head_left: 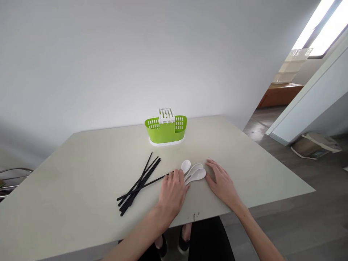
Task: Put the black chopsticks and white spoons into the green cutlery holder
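Left hand grip: left hand point(172, 190) curled over the spoon handles; can't tell if closed on them.
Right hand grip: right hand point(221, 183) loosely spread, palm down, holding nothing, just right of spoon bowls.
Hidden: handles mostly under left hand; one chopstick's right end lost by its fingers. Chopstick count unclear. Forearms cut off at near side.
White spoons point(198, 174): three, glossy, between hands, bowls fanned far-right, two overlapping.
Black chopsticks point(139, 186): thin, crossed pile, left of left hand.
Green basket point(165, 135): far side, white base, slotted white top.
Edges/room: table point(89, 170) extends left past chopsticks, right past right hand; wall point(122, 72) at far edge.
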A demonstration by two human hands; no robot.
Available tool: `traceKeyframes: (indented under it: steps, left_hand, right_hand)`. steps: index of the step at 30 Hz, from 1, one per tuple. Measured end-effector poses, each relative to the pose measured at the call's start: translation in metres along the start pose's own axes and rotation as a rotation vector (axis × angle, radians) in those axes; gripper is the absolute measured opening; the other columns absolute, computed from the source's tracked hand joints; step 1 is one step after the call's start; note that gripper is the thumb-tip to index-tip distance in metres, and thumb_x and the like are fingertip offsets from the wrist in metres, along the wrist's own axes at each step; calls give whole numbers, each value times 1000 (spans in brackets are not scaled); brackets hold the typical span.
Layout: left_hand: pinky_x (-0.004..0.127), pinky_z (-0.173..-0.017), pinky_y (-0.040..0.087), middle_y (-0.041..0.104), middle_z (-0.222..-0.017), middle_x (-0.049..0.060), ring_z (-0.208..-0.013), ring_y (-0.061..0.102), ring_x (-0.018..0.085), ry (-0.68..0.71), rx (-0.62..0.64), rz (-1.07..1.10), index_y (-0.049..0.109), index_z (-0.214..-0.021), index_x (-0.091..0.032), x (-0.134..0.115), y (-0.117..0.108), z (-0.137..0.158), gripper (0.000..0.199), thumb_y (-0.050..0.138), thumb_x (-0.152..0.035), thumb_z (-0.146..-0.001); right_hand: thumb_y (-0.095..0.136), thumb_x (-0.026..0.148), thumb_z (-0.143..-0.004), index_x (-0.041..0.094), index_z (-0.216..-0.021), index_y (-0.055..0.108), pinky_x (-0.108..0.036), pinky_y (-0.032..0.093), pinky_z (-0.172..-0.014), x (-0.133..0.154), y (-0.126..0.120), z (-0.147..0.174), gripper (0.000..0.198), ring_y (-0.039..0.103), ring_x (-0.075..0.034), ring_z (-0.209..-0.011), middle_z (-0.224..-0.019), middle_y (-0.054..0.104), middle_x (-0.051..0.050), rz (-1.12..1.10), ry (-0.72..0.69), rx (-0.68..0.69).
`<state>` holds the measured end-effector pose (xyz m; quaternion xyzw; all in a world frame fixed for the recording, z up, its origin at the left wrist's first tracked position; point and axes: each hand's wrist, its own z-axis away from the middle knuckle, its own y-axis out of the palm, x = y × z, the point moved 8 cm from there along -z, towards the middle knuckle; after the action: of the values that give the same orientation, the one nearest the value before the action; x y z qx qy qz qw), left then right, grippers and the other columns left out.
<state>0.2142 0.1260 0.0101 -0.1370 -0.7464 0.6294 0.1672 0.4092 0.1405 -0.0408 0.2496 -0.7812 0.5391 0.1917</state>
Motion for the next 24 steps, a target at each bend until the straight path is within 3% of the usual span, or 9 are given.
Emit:
traceKeyframes:
  steps: [6, 10, 14, 17, 20, 24]
  left_hand:
    - [49, -97, 51, 66, -126, 16, -113, 63, 34, 84, -128, 95, 55, -138, -19, 8, -11, 14, 43, 56, -45, -105]
    - [52, -106, 48, 64, -134, 17, -125, 60, 35, 92, -185, 193, 57, -136, -20, 34, -25, 21, 42, 52, -49, -106]
    - [50, -107, 48, 67, -131, 15, -123, 61, 32, -25, -284, 300, 62, -128, -21, 94, -44, 32, 35, 49, -47, -107]
    - [42, -99, 52, 70, -125, 13, -120, 63, 30, -221, -380, 408, 65, -116, -21, 158, -53, 53, 34, 48, -48, -105]
    - [30, -68, 51, 72, -112, 9, -105, 66, 27, -525, -366, 554, 66, -103, -22, 226, -42, 82, 36, 48, -55, -101]
    - [28, -64, 46, 63, -78, -1, -71, 59, 19, -730, -298, 684, 66, -98, -23, 284, -24, 106, 42, 51, -62, -97]
  right_hand:
    - [45, 40, -105, 27, -138, 57, -57, 44, -120, -1, -2, 2, 38, 51, -30, -148, -157, 57, -10, -8, 11, -6]
    - [41, 39, -105, 27, -138, 56, -56, 44, -119, -1, -4, 3, 38, 53, -30, -145, -156, 58, -9, -38, 28, -5]
    - [40, 38, -106, 28, -139, 57, -57, 44, -119, 0, -6, 3, 39, 54, -30, -144, -155, 59, -9, -72, 30, -8]
    - [40, 38, -105, 28, -138, 57, -57, 43, -120, -2, -6, 4, 38, 54, -30, -144, -155, 59, -9, -90, 41, -3]
    - [40, 39, -105, 28, -136, 58, -55, 45, -118, -9, -8, 1, 38, 56, -29, -142, -154, 60, -8, -154, 74, 10]
    - [41, 38, -104, 26, -136, 60, -51, 51, -113, -13, -21, -20, 39, 64, -28, -133, -146, 66, -10, -222, 92, -9]
